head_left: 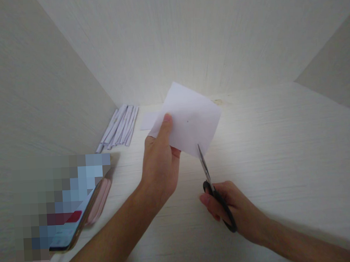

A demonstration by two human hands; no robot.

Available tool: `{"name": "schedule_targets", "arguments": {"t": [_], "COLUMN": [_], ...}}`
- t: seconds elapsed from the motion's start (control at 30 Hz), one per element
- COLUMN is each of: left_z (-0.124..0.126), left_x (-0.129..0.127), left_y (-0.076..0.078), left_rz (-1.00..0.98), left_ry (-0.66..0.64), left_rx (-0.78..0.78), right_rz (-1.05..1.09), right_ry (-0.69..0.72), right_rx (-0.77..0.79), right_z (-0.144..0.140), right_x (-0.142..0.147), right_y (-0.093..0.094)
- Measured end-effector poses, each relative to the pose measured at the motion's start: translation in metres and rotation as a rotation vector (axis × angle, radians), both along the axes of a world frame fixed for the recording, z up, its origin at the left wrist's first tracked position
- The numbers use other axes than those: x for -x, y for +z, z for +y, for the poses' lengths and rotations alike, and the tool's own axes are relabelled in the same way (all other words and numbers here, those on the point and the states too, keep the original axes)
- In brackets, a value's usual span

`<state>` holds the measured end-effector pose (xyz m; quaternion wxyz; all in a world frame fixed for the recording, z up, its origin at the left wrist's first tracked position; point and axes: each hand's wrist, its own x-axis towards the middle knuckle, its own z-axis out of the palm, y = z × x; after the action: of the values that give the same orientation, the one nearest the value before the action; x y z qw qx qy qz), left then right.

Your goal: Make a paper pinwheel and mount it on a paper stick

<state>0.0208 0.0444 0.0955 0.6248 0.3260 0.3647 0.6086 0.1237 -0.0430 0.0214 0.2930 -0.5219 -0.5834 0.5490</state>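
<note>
Fingers of the left hand are pinching a white, roughly square sheet of paper near its left corner, the thumb pressing on top and the others curling underneath. That sheet is hanging tilted above a white, wood-grained desk, a small dark dot showing near its middle. The right hand is gripping a pair of black-handled steel scissors, their tip lying over the sheet's lower edge; whether a second blade is sitting behind the paper, I cannot tell.

From where I am standing, a crooked cut seems the likeliest trouble, since only one corner is being pinched and the far side is going unsupported, free to flex or swing under the blades. The left fingertips are tucking under near that same edge, so a careless turn of the scissors could be nicking them.

Nothing legible is showing on the paper or scissors. At the left, a gold-edged smartphone is displaying a red patch, but its screen is partly pixelated and yielding no words. Beside it a pink, ridged object is lying, and farther back a bunch of thin white paper rolls is resting beside a smaller white paper piece.
</note>
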Motion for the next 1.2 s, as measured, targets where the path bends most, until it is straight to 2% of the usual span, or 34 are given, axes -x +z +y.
{"name": "schedule_targets", "arguments": {"t": [0.17, 0.4, 0.73, 1.1, 1.2], "left_z": [-0.0008, 0.0002, -0.0022, -0.0022, -0.0029], "left_x": [0.0007, -0.0014, 0.0005, -0.0013, -0.001], "left_y": [-0.0004, 0.0011, -0.0011, -0.0002, 0.0], "left_rz": [-0.022, 0.0, -0.013, -0.008, -0.021], "left_ry": [-0.01, 0.009, -0.031, 0.028, 0.008], "left_rx": [-0.027, 0.032, -0.066, -0.026, -0.045], "right_rz": [-0.003, -0.021, -0.022, -0.014, -0.019], "right_ry": [-0.013, -0.007, -0.016, -0.025, -0.018], "right_rx": [0.016, 0.026, 0.033, 0.029, 0.028], "right_z": [-0.0001, 0.0006, -0.0006, -0.0004, -0.0006], "right_x": [0.0006, 0.0014, 0.0015, 0.0027, 0.0023], "right_y": [0.0, 0.0005, -0.0031, -0.0014, -0.0028]}}
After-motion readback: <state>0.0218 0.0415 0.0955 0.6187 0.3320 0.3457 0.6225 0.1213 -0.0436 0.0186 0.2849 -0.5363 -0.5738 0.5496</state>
